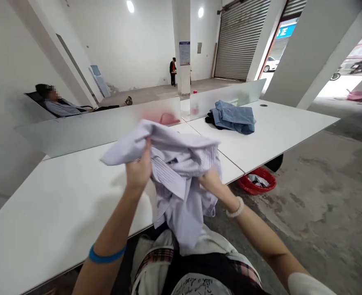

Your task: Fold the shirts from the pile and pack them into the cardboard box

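Observation:
A pale lilac striped shirt [181, 151] is bunched up in the air above the white table's near edge, its lower part hanging down toward my lap. My left hand [139, 168] is closed on the cloth at its left side, thumb pointing up. On the right side, my right hand [211, 180] grips another part of the same shirt; its fingertips are partly hidden in the folds. A flap of the shirt sticks out to the left past my left hand.
Folded blue denim [234, 116] lies with something black on the white table [285, 123] to the right. Frosted dividers [113, 125] run along the back. A red-lined bin [257, 182] stands on the floor. One person [67, 102] reclines beyond the divider; another person [173, 71] stands farther off.

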The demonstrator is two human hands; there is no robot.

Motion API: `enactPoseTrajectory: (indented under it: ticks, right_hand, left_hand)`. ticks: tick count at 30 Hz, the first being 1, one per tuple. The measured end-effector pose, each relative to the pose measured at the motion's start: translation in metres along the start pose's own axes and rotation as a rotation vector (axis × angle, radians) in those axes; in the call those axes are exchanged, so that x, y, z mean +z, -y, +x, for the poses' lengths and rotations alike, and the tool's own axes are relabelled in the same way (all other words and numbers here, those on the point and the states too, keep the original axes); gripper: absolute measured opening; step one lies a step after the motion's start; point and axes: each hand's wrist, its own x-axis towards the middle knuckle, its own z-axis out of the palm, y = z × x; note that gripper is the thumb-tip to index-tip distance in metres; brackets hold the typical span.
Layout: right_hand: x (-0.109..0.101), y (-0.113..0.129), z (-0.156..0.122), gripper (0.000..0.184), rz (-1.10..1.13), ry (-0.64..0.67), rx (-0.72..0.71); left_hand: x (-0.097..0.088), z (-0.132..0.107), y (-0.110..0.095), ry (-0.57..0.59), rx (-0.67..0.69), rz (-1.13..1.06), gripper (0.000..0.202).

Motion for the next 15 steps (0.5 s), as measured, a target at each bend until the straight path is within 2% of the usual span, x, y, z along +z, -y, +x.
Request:
enactPoseTrajectory:
  ticks: [2,3,5,7,10,12,15]
  right_hand:
    - [-0.027,-0.012,0.030,0.018,0.014,-0.166,0.001]
    - [-0.038,-0.016,0.045,0.020,0.021,-0.243,-0.001]
    - [-0.051,-0.021,0.073,0.028,0.011,-0.284,-0.004]
    - [-0.048,-0.022,0.095,0.032,-0.029,-0.187,-0.005]
    - [-0.024,-0.019,0.106,0.029,-0.088,0.015,-0.028]
    - [-0.004,-0.015,0.097,0.034,-0.123,0.129,-0.056]
    - [0.020,-0.011,0.063,0.037,-0.211,0.329,-0.118]
  left_hand:
    - [-0.016,0.029,-0.012,-0.132,0.096,-0.036,0.042]
    - [-0.027,0.044,-0.015,-0.161,0.171,-0.036,0.041]
    - [-0.047,0.072,-0.012,-0.120,0.250,0.117,0.040]
    - [-0.062,0.092,0.004,0.001,0.182,0.401,0.045]
    - [-0.076,0.101,0.047,0.212,-0.008,0.692,0.053]
    - [-0.085,0.092,0.082,0.350,-0.107,0.746,0.056]
    - [-0.101,0.065,0.133,0.502,-0.214,0.829,0.067]
